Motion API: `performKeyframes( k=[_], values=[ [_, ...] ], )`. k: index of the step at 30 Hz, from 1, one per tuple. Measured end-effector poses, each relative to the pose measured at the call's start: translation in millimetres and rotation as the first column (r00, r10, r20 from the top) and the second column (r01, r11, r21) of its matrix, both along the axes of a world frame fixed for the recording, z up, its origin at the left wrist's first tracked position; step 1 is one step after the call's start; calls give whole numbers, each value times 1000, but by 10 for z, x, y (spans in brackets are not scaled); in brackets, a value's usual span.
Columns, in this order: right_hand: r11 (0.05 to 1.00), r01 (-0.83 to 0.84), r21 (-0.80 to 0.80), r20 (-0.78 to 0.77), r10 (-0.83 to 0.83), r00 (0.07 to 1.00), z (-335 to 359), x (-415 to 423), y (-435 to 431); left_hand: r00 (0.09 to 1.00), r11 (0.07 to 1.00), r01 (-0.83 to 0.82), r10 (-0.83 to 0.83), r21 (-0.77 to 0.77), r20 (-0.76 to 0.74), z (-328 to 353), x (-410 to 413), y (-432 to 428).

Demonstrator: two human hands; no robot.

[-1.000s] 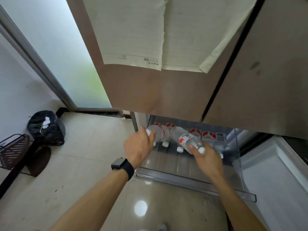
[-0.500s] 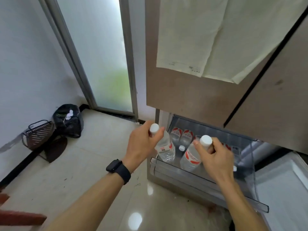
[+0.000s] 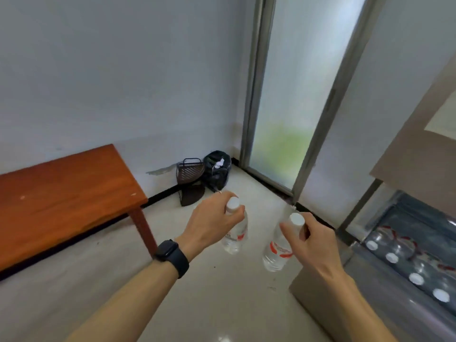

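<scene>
The left hand (image 3: pixel 209 223) grips the neck of the first clear plastic water bottle (image 3: pixel 235 239), white-capped and red-labelled. The right hand (image 3: pixel 313 245) grips the neck of the second clear plastic water bottle (image 3: pixel 276 253) of the same kind. Both bottles hang cap uppermost and apart above the pale tiled floor (image 3: pixel 222 292), between the reddish-brown wooden bench (image 3: pixel 66 193) and the open refrigerator drawer (image 3: pixel 380 299).

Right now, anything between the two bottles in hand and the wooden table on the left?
Nothing visible. The left hand grips the left bottle and the right hand the right bottle by their necks, above the floor. Only floor lies between them and the wooden table. The basket and black bag sit in the corner, off that line.
</scene>
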State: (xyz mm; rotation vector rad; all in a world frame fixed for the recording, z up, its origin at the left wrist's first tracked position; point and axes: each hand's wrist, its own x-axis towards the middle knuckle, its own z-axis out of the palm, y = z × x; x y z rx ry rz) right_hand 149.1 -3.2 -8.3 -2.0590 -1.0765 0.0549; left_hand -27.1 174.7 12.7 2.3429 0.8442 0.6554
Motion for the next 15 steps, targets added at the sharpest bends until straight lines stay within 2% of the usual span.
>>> performKeyframes(
  k=[7,15],
  values=[
    [943,-328,-61,-70,323,944,-174,-1809,934,933,962,-267,272,55,-235,-154,-2333,368],
    [770,-626,-123,-124,614,780,-265,-3436,1893,806,883,-468,445,39,-391,-189,-4278,663]
  ],
)
